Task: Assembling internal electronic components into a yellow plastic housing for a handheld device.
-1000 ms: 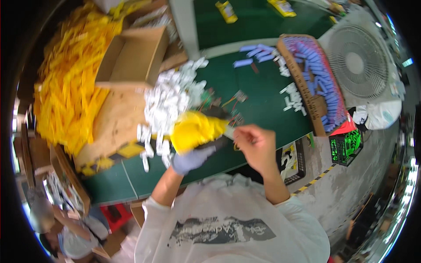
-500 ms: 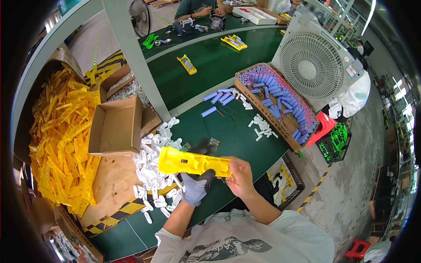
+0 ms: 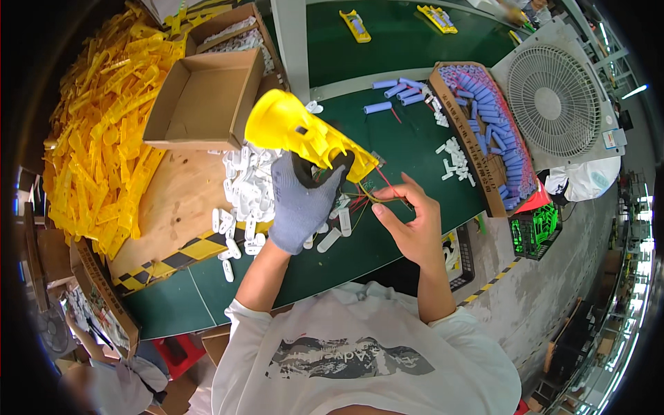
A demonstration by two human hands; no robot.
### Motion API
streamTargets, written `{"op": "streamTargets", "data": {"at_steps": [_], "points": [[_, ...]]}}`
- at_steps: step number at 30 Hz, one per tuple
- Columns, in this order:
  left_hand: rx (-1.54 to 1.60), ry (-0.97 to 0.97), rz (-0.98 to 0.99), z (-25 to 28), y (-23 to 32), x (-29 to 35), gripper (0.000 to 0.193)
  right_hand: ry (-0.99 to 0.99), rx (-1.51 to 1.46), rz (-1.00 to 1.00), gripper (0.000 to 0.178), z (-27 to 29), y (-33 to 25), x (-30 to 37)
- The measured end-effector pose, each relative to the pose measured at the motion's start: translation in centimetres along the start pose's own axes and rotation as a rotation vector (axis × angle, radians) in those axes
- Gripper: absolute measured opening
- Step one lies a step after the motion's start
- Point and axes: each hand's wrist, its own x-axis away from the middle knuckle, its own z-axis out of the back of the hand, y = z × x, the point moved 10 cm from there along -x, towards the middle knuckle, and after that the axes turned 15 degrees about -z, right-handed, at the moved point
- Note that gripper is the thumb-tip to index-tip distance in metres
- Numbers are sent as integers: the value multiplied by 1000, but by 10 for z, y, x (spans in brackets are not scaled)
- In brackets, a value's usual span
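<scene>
My left hand, in a grey glove with dark fingertips, is closed round a yellow plastic housing half with a wide, flared end. The housing tilts, its narrow end pointing down to the right. Thin red and yellowish wires trail from that narrow end. My bare right hand is beside the wires with thumb and index finger apart; the wires run into the gap between them. White plastic pieces are heaped on the green table, partly behind the glove.
A cardboard box of purple cells stands at right beside a large fan; loose purple cells lie nearer. Yellow parts are piled at left next to a small cardboard box. A grey post rises behind the housing.
The housing has gone from nearly level to tilted, its flared end raised. My right hand has drawn back from its narrow end, and the wires now show. The whole view has shifted.
</scene>
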Motion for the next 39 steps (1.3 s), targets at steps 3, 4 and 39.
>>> {"op": "streamTargets", "data": {"at_steps": [3, 4, 39], "points": [[103, 44, 102, 7, -11, -5, 32, -128, 165, 0, 32, -21, -1, -1], [104, 60, 80, 12, -7, -7, 33, -130, 48, -29, 42, -25, -1, 1], [587, -400, 456, -93, -28, 56, 71, -34, -861, -235, 21, 5, 70, -5]]}}
